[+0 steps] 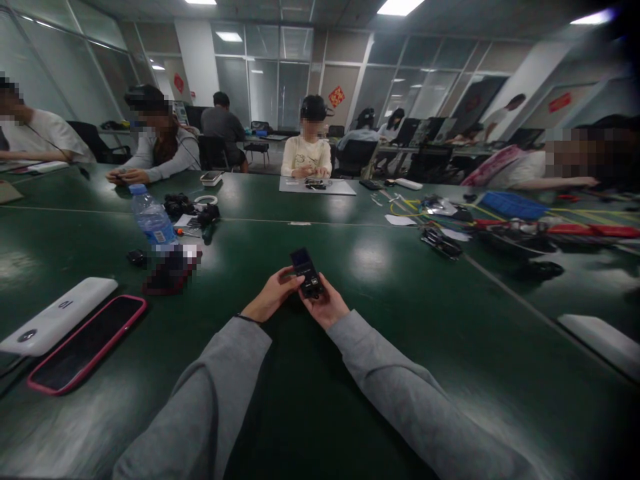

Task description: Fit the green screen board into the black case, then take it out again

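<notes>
Device (304,267), grasped by both hands (274,295), points its screen end (301,259) forward, long axis leaning slightly left.

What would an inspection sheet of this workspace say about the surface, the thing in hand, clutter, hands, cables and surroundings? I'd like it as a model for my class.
Surface: green tabletop, glossy, with light reflections and seams.
Job's things: small black device with a screen, held in both hands.
Clutter: water bottle, red-rimmed phone and white oblong case at left; blue tray at far right.
Hands: left hand has its thumb on the device's front; right hand supports its lower end.
Cables: dark cable near the white case; yellow strands, possibly cables, near the tray.
Surroundings: person in a cream top seated opposite; others nearby.
</notes>
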Motion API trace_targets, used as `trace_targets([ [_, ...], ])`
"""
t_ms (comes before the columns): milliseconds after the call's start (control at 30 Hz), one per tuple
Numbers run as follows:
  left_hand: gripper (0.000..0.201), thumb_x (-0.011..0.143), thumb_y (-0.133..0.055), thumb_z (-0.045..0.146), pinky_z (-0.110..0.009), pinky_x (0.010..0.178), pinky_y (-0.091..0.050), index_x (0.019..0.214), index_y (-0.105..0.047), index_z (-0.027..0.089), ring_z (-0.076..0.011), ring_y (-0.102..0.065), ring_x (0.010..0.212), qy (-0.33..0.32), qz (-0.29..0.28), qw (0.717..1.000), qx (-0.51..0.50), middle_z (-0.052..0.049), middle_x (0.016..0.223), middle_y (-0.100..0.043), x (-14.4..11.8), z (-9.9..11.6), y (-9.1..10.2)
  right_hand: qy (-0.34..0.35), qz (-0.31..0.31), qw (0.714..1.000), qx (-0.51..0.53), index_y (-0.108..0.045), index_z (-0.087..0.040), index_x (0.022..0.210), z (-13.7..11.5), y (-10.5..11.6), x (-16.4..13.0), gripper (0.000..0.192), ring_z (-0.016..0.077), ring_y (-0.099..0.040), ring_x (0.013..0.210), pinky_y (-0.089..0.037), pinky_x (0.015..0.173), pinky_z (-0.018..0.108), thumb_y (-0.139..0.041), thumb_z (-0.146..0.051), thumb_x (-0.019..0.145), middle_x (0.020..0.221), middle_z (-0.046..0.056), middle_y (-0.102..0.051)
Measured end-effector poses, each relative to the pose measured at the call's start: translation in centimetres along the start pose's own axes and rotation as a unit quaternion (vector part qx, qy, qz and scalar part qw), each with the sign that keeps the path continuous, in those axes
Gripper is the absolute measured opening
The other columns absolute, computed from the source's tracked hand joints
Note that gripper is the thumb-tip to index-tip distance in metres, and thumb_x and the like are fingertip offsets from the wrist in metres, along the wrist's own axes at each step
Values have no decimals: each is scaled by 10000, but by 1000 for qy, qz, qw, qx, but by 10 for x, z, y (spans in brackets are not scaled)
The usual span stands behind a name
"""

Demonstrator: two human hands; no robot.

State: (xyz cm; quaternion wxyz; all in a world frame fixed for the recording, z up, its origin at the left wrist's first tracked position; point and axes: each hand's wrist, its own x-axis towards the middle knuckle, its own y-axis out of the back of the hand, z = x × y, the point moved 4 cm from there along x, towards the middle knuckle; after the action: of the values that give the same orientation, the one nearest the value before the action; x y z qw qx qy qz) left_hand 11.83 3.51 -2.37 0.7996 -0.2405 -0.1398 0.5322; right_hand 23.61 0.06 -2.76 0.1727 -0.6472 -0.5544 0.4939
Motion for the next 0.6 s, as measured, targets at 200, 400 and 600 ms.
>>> trace_targets([
  [200, 492, 672, -727, 244, -357, 908, -409, 1115, -548, 126, -183, -599, 926, -39, 22, 998, 48, -110, 1017, -638, 0, 5, 2, 52, -79, 989, -111, -609, -160, 926, -3, -1, 5, 279, 153, -607, 810, -525, 717, 289, -612, -397, 780, 892, 57, -644],
  [400, 550, 671, -726, 275, -387, 909, -411, 1165, -523, 142, -199, -606, 916, -43, 36, 994, 89, -110, 995, -641, 2, 4, 7, 176, -92, 949, -244, -613, -159, 893, -16, 4, 10, 386, 132, -583, 803, -470, 720, 256, -743, -404, 625, 876, 28, -631],
  [600, 583, 675, -723, 280, -379, 876, -424, 1194, -495, 145, -197, -606, 899, -27, 13, 992, 124, -103, 970, -635, -1, 7, 6, 178, -89, 948, -249, -599, -171, 990, -22, 9, 14, 492, 134, -589, 843, -463, 765, 273, -784, -327, 562, 951, 38, -629],
])
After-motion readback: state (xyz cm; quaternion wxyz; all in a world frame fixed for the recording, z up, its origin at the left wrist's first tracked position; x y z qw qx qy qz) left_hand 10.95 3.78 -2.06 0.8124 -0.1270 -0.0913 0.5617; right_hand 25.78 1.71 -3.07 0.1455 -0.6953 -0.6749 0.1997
